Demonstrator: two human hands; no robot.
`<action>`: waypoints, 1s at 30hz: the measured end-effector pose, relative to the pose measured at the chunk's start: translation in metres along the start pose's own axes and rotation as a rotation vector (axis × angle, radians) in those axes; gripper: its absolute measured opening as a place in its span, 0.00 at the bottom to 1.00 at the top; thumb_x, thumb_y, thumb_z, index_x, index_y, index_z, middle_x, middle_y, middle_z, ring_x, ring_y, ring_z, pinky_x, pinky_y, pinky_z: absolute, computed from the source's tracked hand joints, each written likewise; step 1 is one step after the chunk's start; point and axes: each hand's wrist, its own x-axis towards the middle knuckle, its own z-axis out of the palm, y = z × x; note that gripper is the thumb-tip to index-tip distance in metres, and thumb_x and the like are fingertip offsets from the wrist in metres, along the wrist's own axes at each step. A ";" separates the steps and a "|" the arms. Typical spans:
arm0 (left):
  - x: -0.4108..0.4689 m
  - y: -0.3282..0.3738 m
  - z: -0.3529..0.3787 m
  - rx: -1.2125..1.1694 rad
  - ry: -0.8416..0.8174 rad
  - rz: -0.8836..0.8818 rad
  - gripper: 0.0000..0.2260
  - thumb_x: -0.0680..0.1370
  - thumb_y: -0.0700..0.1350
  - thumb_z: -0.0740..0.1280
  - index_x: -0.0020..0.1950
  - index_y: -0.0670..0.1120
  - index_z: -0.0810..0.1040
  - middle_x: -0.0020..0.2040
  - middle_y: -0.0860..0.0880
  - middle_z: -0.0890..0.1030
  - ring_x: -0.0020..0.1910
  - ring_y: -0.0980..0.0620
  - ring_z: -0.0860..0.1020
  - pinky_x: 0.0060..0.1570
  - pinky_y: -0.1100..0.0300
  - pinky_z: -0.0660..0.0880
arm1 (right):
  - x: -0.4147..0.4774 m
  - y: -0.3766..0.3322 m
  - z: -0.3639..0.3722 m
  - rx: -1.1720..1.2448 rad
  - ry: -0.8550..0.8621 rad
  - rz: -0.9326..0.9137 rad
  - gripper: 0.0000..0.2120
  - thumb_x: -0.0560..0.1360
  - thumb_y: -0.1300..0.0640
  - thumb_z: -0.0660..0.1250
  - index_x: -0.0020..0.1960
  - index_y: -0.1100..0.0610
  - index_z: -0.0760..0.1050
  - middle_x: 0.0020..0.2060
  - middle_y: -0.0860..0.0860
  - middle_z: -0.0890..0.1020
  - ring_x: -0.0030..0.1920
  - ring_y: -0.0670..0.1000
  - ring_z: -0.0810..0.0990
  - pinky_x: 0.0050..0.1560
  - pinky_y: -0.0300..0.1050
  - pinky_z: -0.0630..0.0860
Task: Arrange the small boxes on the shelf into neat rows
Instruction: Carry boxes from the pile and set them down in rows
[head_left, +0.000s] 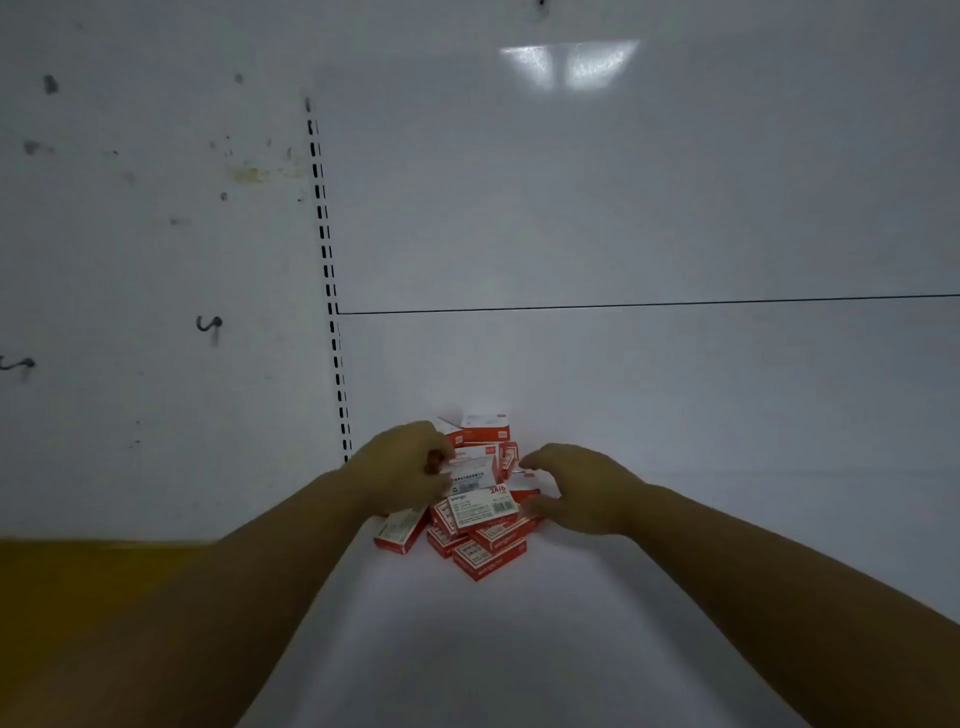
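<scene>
Head view: small boxes (470, 506) lie heaped mid-shelf (675, 441). Left hand (402, 467) pinches one box; right hand (576, 491) hovers spread open. Best lift top boxes first, squaring edges.

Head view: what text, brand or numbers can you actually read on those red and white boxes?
"24/6": red digits on the white face of the top box in the pile.
Brand word beginning "w" on that face and on the red side of the front box: too blurred to spell.
Fine print and barcodes: too small to read.
</scene>
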 end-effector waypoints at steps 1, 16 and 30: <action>-0.001 0.000 0.002 -0.029 -0.039 -0.025 0.18 0.72 0.54 0.67 0.61 0.52 0.74 0.54 0.52 0.75 0.48 0.55 0.74 0.45 0.64 0.71 | 0.002 -0.003 0.003 0.048 0.019 -0.008 0.23 0.73 0.43 0.65 0.66 0.49 0.70 0.61 0.48 0.76 0.56 0.47 0.73 0.54 0.42 0.68; 0.014 -0.014 0.020 -0.330 -0.116 -0.151 0.25 0.69 0.51 0.73 0.64 0.52 0.71 0.55 0.54 0.75 0.43 0.59 0.75 0.35 0.71 0.69 | 0.010 -0.015 0.028 0.438 0.024 0.071 0.15 0.65 0.56 0.76 0.48 0.45 0.76 0.42 0.38 0.80 0.40 0.38 0.81 0.38 0.30 0.77; 0.014 0.000 0.014 -0.315 0.288 0.174 0.23 0.64 0.60 0.74 0.54 0.53 0.73 0.50 0.56 0.73 0.48 0.58 0.72 0.43 0.66 0.73 | -0.034 0.004 -0.005 0.188 0.391 0.202 0.18 0.65 0.52 0.77 0.53 0.50 0.77 0.50 0.46 0.81 0.42 0.43 0.79 0.40 0.34 0.79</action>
